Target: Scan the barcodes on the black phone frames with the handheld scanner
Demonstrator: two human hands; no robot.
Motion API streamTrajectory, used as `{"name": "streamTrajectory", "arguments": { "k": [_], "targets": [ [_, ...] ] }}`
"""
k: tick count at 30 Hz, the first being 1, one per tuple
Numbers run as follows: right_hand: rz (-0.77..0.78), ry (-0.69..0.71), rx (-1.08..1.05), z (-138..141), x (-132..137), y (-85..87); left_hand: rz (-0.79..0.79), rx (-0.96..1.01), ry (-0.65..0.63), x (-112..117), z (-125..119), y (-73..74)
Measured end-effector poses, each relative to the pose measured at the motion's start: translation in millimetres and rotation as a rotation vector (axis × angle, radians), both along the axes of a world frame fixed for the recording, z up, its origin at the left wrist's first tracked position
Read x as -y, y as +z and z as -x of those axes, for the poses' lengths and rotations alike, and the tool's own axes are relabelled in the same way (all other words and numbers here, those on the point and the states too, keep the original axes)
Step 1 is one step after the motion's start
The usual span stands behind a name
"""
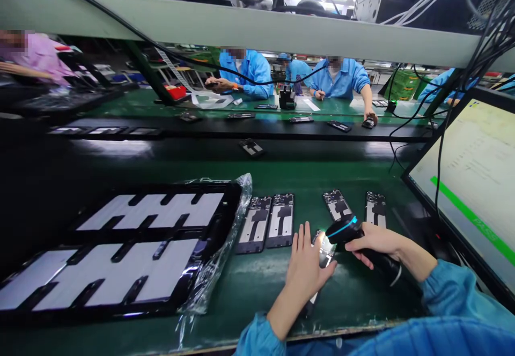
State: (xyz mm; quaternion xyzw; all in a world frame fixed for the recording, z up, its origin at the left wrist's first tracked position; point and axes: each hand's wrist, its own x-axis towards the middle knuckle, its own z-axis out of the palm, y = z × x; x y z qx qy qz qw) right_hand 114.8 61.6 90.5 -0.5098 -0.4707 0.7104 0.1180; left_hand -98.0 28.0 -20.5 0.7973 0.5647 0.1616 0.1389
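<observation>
My right hand (372, 243) grips a black handheld barcode scanner (349, 230) with a blue band, its head aimed down and left. Its light falls on a phone frame (324, 251) lying on the green mat. My left hand (306, 265) rests flat on that frame, fingers spread, thumb along its right side. Two phone frames (266, 223) lie side by side just left of my hands. Two more frames (337, 204) (375, 209) lie beyond the scanner.
A black tray (120, 249) of frames in a plastic bag sits at left. A monitor (470, 184) stands at right with cables. A dark conveyor (249, 147) carries frames behind. Several co-workers in blue coats (249, 74) sit across.
</observation>
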Motion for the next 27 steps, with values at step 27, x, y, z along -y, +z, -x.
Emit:
{"name": "streamTrajectory", "arguments": {
  "k": [27],
  "targets": [
    [-0.091, -0.107, -0.015, -12.6, 24.5, -3.4, 0.038, 0.012, 0.023, 1.7, -1.0, 0.7]
  ]
}}
